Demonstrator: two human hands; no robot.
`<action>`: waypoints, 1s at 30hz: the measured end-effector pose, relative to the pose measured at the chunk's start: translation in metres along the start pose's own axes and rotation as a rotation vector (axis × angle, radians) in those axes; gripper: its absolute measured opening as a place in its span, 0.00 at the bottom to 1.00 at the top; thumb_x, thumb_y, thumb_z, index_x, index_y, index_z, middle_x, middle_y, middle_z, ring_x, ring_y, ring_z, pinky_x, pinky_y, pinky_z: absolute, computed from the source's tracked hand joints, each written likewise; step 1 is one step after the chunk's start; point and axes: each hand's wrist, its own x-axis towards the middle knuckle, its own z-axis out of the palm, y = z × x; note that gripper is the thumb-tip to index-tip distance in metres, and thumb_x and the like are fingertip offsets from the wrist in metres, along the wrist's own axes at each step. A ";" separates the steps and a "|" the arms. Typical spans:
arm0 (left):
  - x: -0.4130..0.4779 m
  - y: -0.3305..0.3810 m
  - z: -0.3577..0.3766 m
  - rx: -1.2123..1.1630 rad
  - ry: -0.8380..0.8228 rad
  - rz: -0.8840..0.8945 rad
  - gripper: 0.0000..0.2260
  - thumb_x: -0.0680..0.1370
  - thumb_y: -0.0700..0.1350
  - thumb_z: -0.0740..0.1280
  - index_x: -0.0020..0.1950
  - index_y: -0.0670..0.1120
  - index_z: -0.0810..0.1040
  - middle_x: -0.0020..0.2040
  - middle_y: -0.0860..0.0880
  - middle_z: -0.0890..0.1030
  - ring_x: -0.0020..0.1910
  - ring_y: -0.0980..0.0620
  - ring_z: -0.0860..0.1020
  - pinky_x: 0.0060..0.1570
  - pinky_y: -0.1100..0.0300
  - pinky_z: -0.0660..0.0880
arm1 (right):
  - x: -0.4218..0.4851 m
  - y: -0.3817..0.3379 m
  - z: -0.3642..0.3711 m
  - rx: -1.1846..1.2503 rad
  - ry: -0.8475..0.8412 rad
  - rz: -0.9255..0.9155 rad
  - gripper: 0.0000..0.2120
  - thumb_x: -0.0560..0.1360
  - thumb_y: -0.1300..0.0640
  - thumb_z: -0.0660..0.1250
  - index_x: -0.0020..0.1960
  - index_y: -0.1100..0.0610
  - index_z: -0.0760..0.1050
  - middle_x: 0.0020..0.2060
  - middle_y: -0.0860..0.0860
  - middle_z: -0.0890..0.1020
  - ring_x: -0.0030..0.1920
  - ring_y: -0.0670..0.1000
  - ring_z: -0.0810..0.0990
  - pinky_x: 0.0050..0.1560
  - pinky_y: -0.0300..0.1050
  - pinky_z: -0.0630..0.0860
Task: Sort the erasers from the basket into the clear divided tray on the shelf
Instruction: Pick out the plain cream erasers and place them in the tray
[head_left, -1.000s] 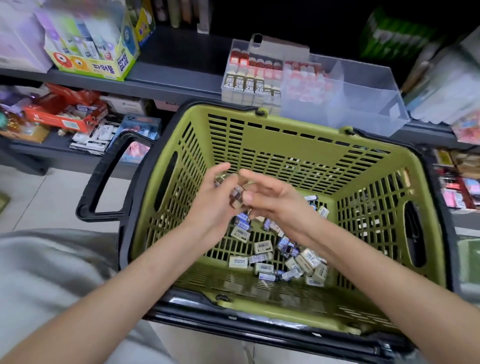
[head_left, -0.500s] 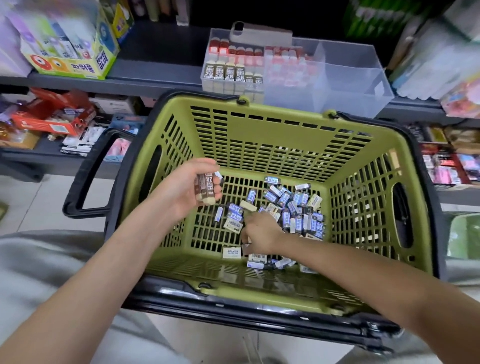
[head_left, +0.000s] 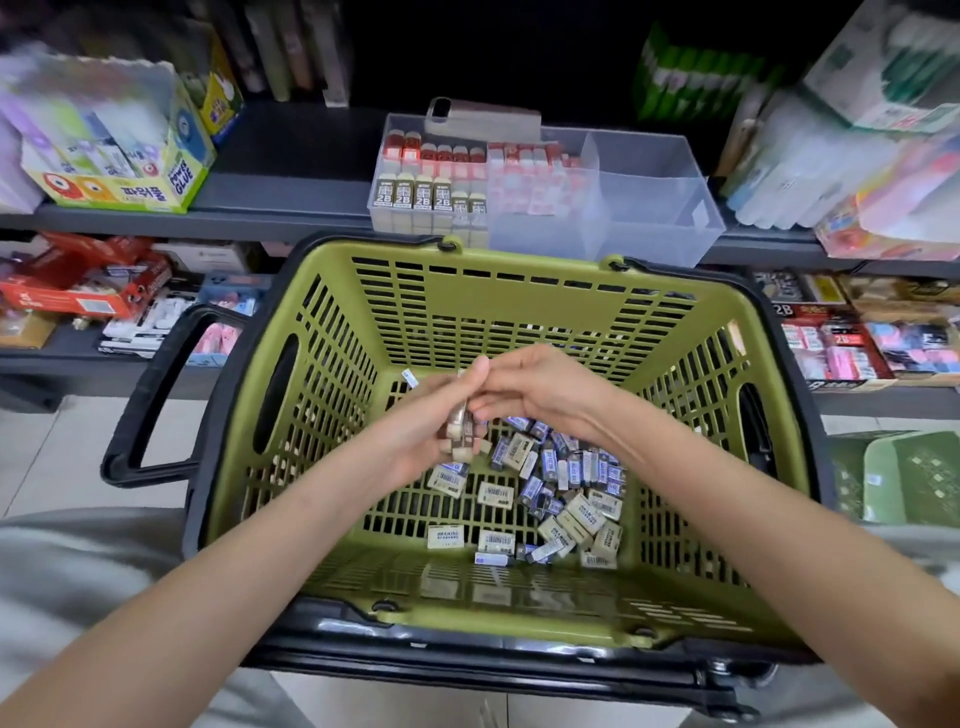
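The left grip (head_left: 431, 426) is closed around a little stack of brown erasers (head_left: 460, 434), held up over the green basket (head_left: 519, 312). The right grip (head_left: 540, 387) is bent, and its fingertips meet the top of that stack. I cannot tell if it is pinching one. Lots of loose erasers (head_left: 561, 483) lie on the basket floor. The clear divided tray (head_left: 654, 208) sits on the shelf (head_left: 291, 200) just behind the basket, with erasers standing in its left parts.

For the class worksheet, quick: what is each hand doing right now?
Left hand: holds a small stack of erasers.
Right hand: fingers curled at that stack; grip cannot be told.
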 end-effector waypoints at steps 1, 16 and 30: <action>0.002 0.000 0.003 -0.023 -0.016 0.006 0.25 0.68 0.58 0.71 0.58 0.44 0.74 0.37 0.48 0.78 0.32 0.54 0.76 0.33 0.62 0.76 | -0.002 -0.005 -0.005 0.016 -0.026 -0.004 0.07 0.74 0.69 0.64 0.51 0.68 0.78 0.40 0.58 0.84 0.39 0.50 0.84 0.43 0.36 0.81; 0.016 0.016 -0.027 -0.219 0.171 0.145 0.12 0.69 0.45 0.69 0.52 0.47 0.78 0.32 0.50 0.80 0.28 0.55 0.77 0.28 0.62 0.76 | 0.013 0.076 -0.074 -0.251 0.357 0.580 0.22 0.81 0.63 0.56 0.72 0.67 0.56 0.61 0.67 0.75 0.54 0.59 0.81 0.54 0.48 0.79; 0.018 0.013 -0.025 -0.232 0.116 0.108 0.13 0.67 0.50 0.72 0.45 0.44 0.76 0.30 0.50 0.76 0.26 0.54 0.74 0.26 0.63 0.75 | 0.006 0.067 -0.123 -0.943 0.298 0.683 0.11 0.74 0.66 0.67 0.56 0.68 0.74 0.42 0.59 0.80 0.32 0.50 0.79 0.31 0.38 0.78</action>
